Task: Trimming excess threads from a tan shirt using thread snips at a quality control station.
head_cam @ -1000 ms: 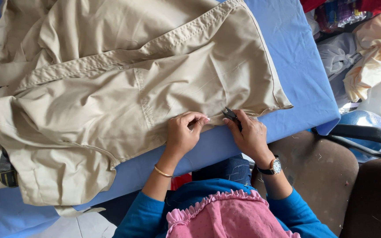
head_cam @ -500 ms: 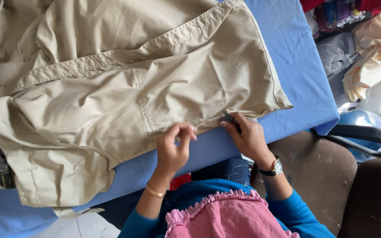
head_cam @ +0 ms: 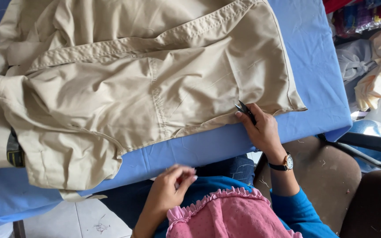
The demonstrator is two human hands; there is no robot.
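Blue cloth covers the worktable [head_cam: 323,88], which runs across the view with its near edge cutting diagonally above the person's lap. At far left, a dark strap or buckle piece [head_cam: 14,152] sits against the folded corner of the beige garment [head_cam: 124,97], a large spread of smooth, tightly woven cotton-like fabric. It lies crumpled in soft ridges, its long axis running left to right across the table, with a stitched flat seam band crossing the upper part and a vertical row of stitching near the middle. Its lower hem hangs close to the table's near edge.

Below that edge, off the table and over the lap, the left hand [head_cam: 168,191] hovers with fingertips drawn together, pinching something tiny that looks reddish; what it is cannot be told. It is well apart from the garment.

Further right, the right hand [head_cam: 263,130] rests on the hem at the garment's lower right corner, fingers curled around small dark thread snips [head_cam: 244,110] whose blades point up-left into the fabric. This hand is plainly the nearer one to the cloth. A wristwatch [head_cam: 285,164] sits on that wrist above a blue sleeve. At far right, heaped clothes [head_cam: 375,66] lie beyond the table.
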